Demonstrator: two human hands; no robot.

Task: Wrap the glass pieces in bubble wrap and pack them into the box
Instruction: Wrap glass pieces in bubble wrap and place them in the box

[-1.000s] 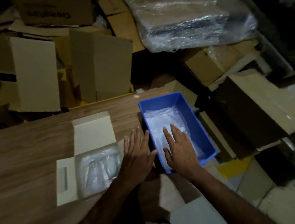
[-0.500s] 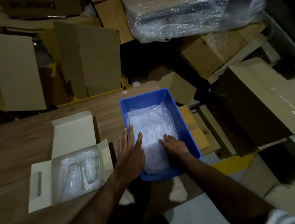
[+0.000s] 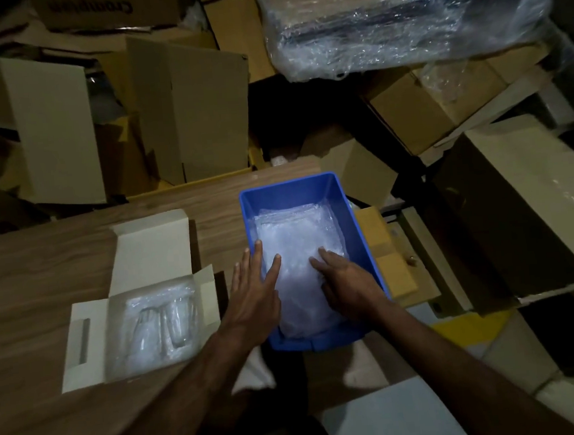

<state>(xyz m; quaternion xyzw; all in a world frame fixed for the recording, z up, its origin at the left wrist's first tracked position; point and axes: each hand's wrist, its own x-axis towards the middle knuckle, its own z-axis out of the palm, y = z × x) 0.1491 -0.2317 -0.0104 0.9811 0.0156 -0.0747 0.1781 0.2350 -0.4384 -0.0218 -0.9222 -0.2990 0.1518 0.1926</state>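
Note:
A blue plastic bin point(image 3: 290, 191) stands on the wooden table point(image 3: 25, 265) at its right edge, with a stack of bubble wrap sheets point(image 3: 297, 237) inside. My left hand point(image 3: 255, 288) lies over the bin's left wall, its straight fingers resting on the wrap. My right hand point(image 3: 343, 276) is inside the bin with its fingers bent down onto the wrap's right side. To the left, an open white cardboard box point(image 3: 150, 248) holds bubble-wrapped glass pieces point(image 3: 159, 318).
Brown cartons point(image 3: 202, 114) are piled behind the table. A large bundle in plastic film point(image 3: 400, 12) lies at the back right. More cartons point(image 3: 535, 204) and a yellow floor patch point(image 3: 473, 329) fill the right side beyond the table edge.
Both hands moved from the bin's near end further onto the bubble wrap. My right hand's fingers went from flat to bent down on the wrap. The view shifted right.

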